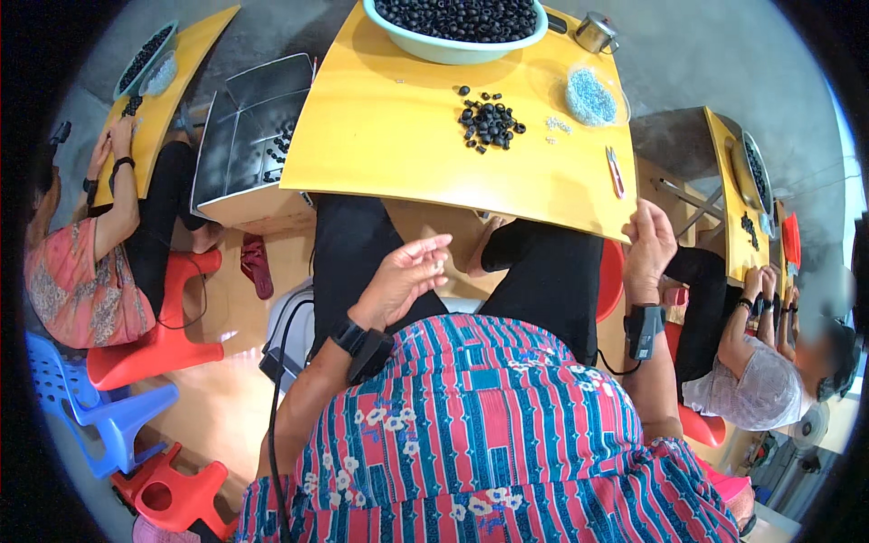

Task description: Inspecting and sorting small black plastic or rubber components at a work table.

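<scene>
A glossy, smooth yellow tabletop point(398, 154) is seen at twelve o'clock, on which small matt black beads point(490, 123) are heaped beside translucent glassy pale-blue beads point(590, 95), a shiny metal cup point(595, 33) and a smooth pale plastic basin point(434, 47), while striped floral cloth point(489, 434) is shown at six o'clock.

Black beads point(490, 122) lie heaped mid-surface point(389, 145); left hand point(403, 276) hovers open at six o'clock, right hand point(649, 249) at four touches the edge.
</scene>
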`<action>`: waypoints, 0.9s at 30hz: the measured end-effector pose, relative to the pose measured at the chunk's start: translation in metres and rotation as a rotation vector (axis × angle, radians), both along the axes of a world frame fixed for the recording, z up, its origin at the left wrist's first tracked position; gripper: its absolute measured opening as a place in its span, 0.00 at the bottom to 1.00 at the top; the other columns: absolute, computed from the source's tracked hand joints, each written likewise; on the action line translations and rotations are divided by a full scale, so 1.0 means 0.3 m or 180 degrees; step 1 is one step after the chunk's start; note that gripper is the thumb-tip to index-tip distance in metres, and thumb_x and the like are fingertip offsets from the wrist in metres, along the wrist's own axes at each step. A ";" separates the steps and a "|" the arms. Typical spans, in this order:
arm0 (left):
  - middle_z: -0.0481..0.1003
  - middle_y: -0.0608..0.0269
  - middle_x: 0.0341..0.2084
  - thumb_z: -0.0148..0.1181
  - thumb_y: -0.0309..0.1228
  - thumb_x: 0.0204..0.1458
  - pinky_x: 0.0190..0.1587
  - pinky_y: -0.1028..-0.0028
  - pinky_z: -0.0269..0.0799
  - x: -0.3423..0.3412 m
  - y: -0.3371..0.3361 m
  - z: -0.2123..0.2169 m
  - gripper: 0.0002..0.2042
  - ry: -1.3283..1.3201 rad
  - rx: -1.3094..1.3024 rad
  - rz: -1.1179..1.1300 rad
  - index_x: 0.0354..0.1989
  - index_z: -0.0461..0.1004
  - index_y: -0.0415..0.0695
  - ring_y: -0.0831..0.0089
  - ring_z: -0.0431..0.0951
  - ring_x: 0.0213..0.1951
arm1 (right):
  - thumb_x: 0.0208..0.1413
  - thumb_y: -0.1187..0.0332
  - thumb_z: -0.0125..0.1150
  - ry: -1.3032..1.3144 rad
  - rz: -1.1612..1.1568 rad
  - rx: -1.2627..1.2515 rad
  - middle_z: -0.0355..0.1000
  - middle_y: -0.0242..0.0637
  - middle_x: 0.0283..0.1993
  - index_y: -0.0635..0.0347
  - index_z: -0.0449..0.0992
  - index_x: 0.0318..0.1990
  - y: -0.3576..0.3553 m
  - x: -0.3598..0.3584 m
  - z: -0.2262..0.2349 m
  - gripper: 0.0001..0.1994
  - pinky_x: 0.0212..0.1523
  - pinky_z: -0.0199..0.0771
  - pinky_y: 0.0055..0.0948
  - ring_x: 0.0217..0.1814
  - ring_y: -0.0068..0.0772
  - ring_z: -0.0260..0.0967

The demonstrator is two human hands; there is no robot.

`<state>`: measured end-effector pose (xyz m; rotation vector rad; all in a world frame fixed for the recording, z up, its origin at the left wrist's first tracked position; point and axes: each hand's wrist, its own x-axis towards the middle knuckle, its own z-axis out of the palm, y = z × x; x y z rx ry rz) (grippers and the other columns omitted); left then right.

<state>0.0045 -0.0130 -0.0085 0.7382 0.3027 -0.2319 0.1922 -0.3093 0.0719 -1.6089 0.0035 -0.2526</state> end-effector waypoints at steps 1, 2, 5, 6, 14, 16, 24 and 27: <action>0.68 0.66 0.40 0.53 0.23 0.54 0.46 0.77 0.72 -0.005 -0.005 0.006 0.21 0.0000 0.0004 0.0007 0.57 0.61 0.39 0.80 0.71 0.40 | 0.53 0.73 0.58 -0.0138 0.0417 -0.0173 0.70 0.27 0.27 0.63 0.77 0.33 0.049 -0.010 0.027 0.04 0.26 0.63 0.15 0.25 0.16 0.64; 0.68 0.67 0.41 0.53 0.23 0.54 0.47 0.78 0.71 -0.015 -0.005 0.025 0.21 -0.0064 0.0165 -0.0146 0.57 0.61 0.39 0.80 0.71 0.40 | 0.52 0.74 0.58 -0.0134 0.0736 -0.0252 0.70 0.27 0.27 0.63 0.76 0.33 0.102 -0.011 0.049 0.03 0.27 0.64 0.16 0.25 0.16 0.64; 0.68 0.67 0.41 0.53 0.23 0.54 0.48 0.79 0.70 -0.019 -0.001 0.028 0.21 -0.0062 0.0309 -0.0381 0.57 0.62 0.39 0.80 0.71 0.41 | 0.52 0.74 0.58 -0.0256 0.1385 -0.1027 0.70 0.28 0.27 0.65 0.75 0.32 0.226 0.015 0.022 0.03 0.28 0.64 0.15 0.26 0.16 0.64; 0.68 0.67 0.41 0.53 0.23 0.54 0.48 0.80 0.70 -0.020 -0.001 0.030 0.20 -0.0002 0.0299 -0.0460 0.57 0.62 0.39 0.80 0.71 0.42 | 0.52 0.75 0.58 -0.0274 0.1533 -0.1244 0.70 0.29 0.27 0.66 0.75 0.32 0.264 0.023 0.013 0.03 0.29 0.64 0.15 0.27 0.17 0.65; 0.70 0.66 0.42 0.53 0.24 0.54 0.49 0.79 0.69 -0.035 -0.003 0.044 0.20 0.0176 0.0252 -0.0459 0.57 0.63 0.41 0.80 0.72 0.43 | 0.47 0.78 0.59 -0.0175 0.1807 -0.0879 0.71 0.38 0.33 0.64 0.76 0.37 0.443 0.064 -0.007 0.08 0.35 0.70 0.22 0.32 0.25 0.70; 0.70 0.66 0.41 0.53 0.24 0.54 0.49 0.79 0.69 -0.030 -0.005 0.057 0.21 0.0268 0.0268 -0.0469 0.57 0.62 0.41 0.79 0.72 0.44 | 0.44 0.78 0.60 -0.0685 0.1880 -0.1544 0.71 0.42 0.33 0.63 0.76 0.36 0.456 0.074 -0.017 0.09 0.36 0.71 0.26 0.32 0.32 0.71; 0.71 0.64 0.43 0.54 0.26 0.54 0.50 0.77 0.69 -0.029 -0.009 0.038 0.21 0.0315 0.0251 -0.0477 0.57 0.62 0.39 0.77 0.72 0.45 | 0.41 0.78 0.63 -0.0916 0.1923 -0.1818 0.68 0.37 0.29 0.62 0.76 0.34 0.505 0.066 -0.024 0.09 0.32 0.68 0.24 0.29 0.29 0.66; 0.71 0.63 0.44 0.54 0.26 0.54 0.50 0.76 0.69 -0.035 -0.007 0.033 0.21 0.0314 0.0220 -0.0442 0.57 0.62 0.39 0.76 0.72 0.45 | 0.42 0.78 0.63 -0.0908 0.1875 -0.1898 0.68 0.37 0.28 0.62 0.76 0.34 0.514 0.059 -0.019 0.09 0.31 0.68 0.24 0.28 0.29 0.66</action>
